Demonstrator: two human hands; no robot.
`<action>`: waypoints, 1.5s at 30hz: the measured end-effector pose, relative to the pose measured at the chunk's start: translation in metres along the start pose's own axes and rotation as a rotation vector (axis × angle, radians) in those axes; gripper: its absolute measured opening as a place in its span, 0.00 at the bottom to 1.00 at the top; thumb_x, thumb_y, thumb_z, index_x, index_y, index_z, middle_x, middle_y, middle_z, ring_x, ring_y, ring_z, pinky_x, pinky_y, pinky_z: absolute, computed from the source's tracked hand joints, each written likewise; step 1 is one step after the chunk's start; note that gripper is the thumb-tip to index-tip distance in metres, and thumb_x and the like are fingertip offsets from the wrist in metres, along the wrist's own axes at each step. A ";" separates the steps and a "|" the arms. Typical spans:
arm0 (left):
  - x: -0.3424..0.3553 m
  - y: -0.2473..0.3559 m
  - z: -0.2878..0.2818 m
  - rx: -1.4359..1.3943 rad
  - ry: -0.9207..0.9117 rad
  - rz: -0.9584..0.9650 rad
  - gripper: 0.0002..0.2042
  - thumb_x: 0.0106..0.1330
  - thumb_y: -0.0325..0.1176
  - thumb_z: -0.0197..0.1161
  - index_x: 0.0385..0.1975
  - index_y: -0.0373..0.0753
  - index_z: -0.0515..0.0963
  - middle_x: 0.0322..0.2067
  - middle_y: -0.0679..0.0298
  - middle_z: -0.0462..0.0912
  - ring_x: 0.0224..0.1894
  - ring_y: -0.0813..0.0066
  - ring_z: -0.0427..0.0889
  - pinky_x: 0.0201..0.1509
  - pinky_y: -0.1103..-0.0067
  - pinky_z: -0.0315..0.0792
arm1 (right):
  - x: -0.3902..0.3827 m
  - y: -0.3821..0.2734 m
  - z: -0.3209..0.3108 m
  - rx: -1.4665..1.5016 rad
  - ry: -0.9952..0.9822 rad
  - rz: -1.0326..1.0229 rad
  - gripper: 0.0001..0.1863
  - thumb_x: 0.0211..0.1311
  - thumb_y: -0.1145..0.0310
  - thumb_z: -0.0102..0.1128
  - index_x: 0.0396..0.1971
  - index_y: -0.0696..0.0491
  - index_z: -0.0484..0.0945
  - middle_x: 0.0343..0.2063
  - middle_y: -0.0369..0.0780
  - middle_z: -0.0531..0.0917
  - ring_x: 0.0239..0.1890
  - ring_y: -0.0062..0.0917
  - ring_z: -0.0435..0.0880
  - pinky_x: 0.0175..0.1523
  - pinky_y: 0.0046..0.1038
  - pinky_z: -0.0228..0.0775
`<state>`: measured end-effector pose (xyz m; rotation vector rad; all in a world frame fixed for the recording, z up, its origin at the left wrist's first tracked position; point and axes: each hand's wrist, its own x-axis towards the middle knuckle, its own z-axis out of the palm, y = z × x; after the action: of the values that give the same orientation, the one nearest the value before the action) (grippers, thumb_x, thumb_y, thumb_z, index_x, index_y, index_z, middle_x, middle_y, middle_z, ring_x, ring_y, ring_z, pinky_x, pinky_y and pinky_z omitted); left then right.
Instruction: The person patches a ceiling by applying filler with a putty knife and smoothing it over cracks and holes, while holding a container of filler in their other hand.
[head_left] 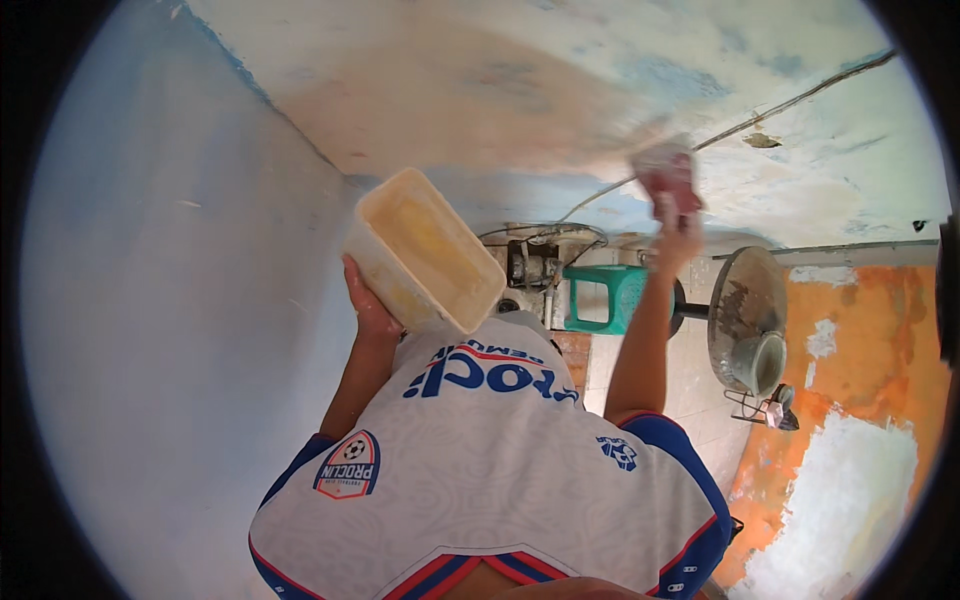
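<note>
My left hand [370, 300] grips a pale rectangular plastic tub [425, 235] at its left side. The tub is tilted, showing a yellowish, smeared inside. Up at the right, my right hand [676, 228] has its fingers closed on a red, whitish-smeared object [662, 165], too blurred to identify exactly. That object is against or just in front of a patchy pale blue and cream surface [540, 110], below a thin cable [780, 98] running across it.
A smooth pale blue wall [150, 350] is on my left. Below are a pump [530, 268], a green plastic stool [620, 295] and a round dark table [730, 300] on its side or seen edge-on, with a grey bucket [760, 360] nearby. An orange, white-patched wall [850, 340] is at right.
</note>
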<state>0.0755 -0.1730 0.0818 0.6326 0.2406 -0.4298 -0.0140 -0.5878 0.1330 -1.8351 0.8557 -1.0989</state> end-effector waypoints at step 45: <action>0.002 0.053 -0.048 -0.027 0.003 0.161 0.37 0.74 0.66 0.41 0.72 0.44 0.60 0.68 0.59 0.68 0.68 0.59 0.70 0.70 0.63 0.68 | 0.022 -0.053 0.041 0.291 0.155 -0.079 0.10 0.65 0.71 0.68 0.39 0.61 0.81 0.37 0.39 0.85 0.35 0.19 0.81 0.39 0.23 0.73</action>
<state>0.0970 -0.1057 0.0705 0.6207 0.1961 -0.2706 0.0394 -0.5705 0.1760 -1.5681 0.6737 -1.3538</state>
